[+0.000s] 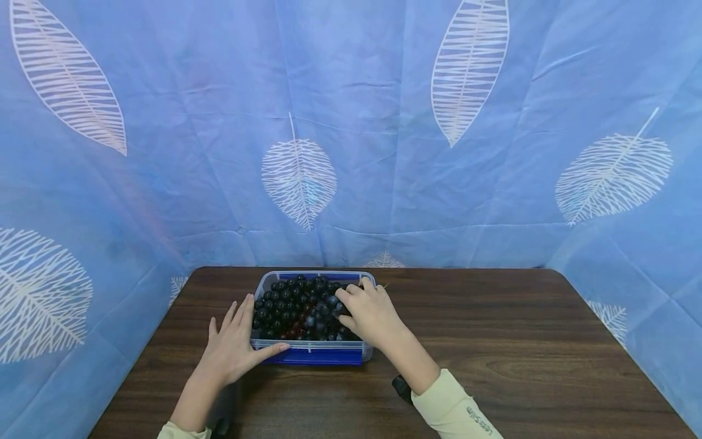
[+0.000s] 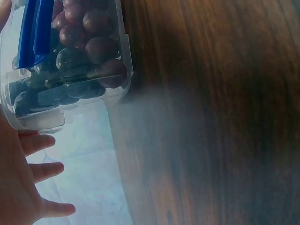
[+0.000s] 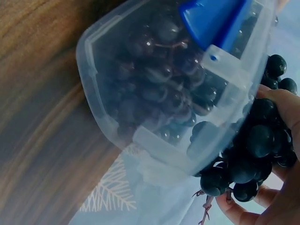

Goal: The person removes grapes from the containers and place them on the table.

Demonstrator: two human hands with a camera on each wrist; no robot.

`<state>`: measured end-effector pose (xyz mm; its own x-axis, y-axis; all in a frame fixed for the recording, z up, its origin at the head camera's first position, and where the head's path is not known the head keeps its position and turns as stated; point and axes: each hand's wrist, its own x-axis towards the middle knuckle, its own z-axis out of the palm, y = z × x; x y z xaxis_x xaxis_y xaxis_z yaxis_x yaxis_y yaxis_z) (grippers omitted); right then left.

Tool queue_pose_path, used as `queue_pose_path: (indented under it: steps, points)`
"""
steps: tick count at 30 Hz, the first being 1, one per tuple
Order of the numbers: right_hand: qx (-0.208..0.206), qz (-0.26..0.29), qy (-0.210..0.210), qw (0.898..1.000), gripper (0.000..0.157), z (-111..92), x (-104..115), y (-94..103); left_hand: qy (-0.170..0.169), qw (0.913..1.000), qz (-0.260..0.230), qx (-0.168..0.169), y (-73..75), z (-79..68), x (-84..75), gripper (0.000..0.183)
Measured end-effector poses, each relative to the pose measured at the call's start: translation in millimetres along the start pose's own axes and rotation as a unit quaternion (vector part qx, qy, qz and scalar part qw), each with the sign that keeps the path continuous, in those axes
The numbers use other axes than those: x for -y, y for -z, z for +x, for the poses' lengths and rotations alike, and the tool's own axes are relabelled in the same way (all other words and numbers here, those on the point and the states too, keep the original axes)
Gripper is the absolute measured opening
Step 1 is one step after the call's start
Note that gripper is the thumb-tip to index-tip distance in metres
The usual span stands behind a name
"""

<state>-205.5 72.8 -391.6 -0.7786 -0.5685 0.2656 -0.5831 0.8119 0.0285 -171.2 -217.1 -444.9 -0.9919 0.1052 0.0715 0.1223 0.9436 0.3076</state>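
Note:
A clear plastic box (image 1: 368,352) with blue clips (image 1: 312,356) stands on the table, heaped with dark grapes (image 1: 282,305). My left hand (image 1: 233,344) rests against its left end, thumb laid along the front rim and the other fingers spread and straight. At the right end, my right hand (image 1: 375,314) curls its fingers round a bunch of grapes. In the right wrist view this bunch (image 3: 258,140) sits above the rim, with a bit of stem (image 3: 206,211) poking out. Reddish grapes (image 2: 72,35) show through the box wall in the left wrist view.
The brown wooden table (image 1: 493,341) extends to the right of the box and in front of it. Behind and at both sides hangs a blue cloth (image 1: 362,171) with white leaf prints. The box stands near the table's back edge.

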Motion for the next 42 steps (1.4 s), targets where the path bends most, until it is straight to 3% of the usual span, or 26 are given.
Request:
queue_pose_path:
  steps: [13,21,42]
  points:
    - [-0.032,0.013,-0.005,0.999,0.041,-3,-6,13.6,0.003,0.9999,-0.009,0.010,-0.3,-0.4,-0.1,0.126]
    - [-0.028,0.011,-0.020,0.999,0.041,-7,-12,21.9,0.008,0.9999,-0.011,0.009,-1.4,-0.4,0.1,0.128]
    - [-0.042,0.008,-0.049,0.998,0.044,-15,-30,23.9,0.000,1.0000,-0.001,0.002,1.0,-1.5,-0.7,0.124]
